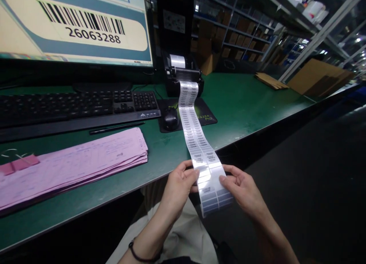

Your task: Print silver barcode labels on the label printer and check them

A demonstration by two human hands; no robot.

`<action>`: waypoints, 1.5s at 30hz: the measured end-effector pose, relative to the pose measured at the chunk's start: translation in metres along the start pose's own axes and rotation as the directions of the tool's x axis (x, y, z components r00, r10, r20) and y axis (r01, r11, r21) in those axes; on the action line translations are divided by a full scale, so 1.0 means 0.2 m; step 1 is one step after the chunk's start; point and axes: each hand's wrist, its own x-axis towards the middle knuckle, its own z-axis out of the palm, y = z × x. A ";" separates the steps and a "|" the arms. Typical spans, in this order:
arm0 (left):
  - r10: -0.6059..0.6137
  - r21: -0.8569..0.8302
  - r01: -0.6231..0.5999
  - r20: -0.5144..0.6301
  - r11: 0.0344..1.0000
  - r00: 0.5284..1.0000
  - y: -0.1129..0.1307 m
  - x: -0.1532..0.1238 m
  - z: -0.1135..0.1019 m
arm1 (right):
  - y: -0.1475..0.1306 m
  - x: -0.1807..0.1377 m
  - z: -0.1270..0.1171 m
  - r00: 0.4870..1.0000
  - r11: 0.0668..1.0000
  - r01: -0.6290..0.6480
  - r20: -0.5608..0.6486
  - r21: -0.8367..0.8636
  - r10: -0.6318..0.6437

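Note:
A long white strip of barcode labels (197, 142) runs out of the black label printer (183, 75) on the green table and down past the table's front edge. My left hand (178, 185) pinches the strip's left edge near its lower end. My right hand (243, 189) grips the right edge at the same height, fingers closed on it. The strip's free end (215, 203) hangs just below both hands, over my lap.
A monitor (76, 25) showing a barcode stands at the back left, with a black keyboard (77, 105), a pen (117, 127) and a mouse (170, 118) on its pad. A pink paper stack (71, 163) lies front left. Cardboard (317, 79) and shelving (237, 31) stand at the far right.

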 end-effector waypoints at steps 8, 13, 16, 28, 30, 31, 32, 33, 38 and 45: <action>0.083 0.026 -0.081 -0.063 0.996 0.995 0.01 0.01 -0.02 | 0.02 -0.12 0.01 0.993 0.999 -0.037 0.116 -0.006 0.037; 0.147 0.061 -0.141 -0.108 0.988 0.983 0.04 0.08 -0.02 | 0.07 -0.22 -0.01 0.980 0.995 -0.091 0.174 -0.040 0.097; 0.182 0.083 -0.173 -0.116 0.981 0.976 0.05 0.12 -0.02 | 0.07 -0.26 -0.02 0.981 0.993 -0.102 0.158 -0.053 0.109; 0.238 0.152 -0.213 -0.166 0.965 0.957 0.04 0.16 -0.02 | 0.09 -0.39 -0.03 0.988 0.996 -0.064 0.139 -0.067 0.072; 0.235 0.154 -0.210 -0.167 0.966 0.958 0.04 0.17 -0.02 | 0.10 -0.40 -0.04 0.988 0.996 -0.062 0.141 -0.061 0.070; 0.232 0.153 -0.208 -0.166 0.966 0.958 0.04 0.17 -0.02 | 0.10 -0.41 -0.04 0.988 0.996 -0.060 0.142 -0.059 0.068; 0.230 0.151 -0.206 -0.163 0.967 0.959 0.03 0.17 -0.03 | 0.11 -0.41 -0.04 0.988 0.997 -0.057 0.143 -0.056 0.065; 0.227 0.149 -0.204 -0.160 0.968 0.961 0.03 0.16 -0.03 | 0.11 -0.42 -0.04 0.987 0.997 -0.053 0.146 -0.054 0.061; 0.192 0.121 -0.178 -0.118 0.977 0.974 -0.01 0.12 -0.03 | 0.18 -0.40 -0.06 0.985 0.999 -0.034 0.168 -0.027 0.038; 0.123 0.073 -0.118 -0.076 0.990 0.989 -0.11 0.05 -0.03 | 0.30 -0.29 -0.09 0.985 1.000 0.005 0.171 -0.006 -0.004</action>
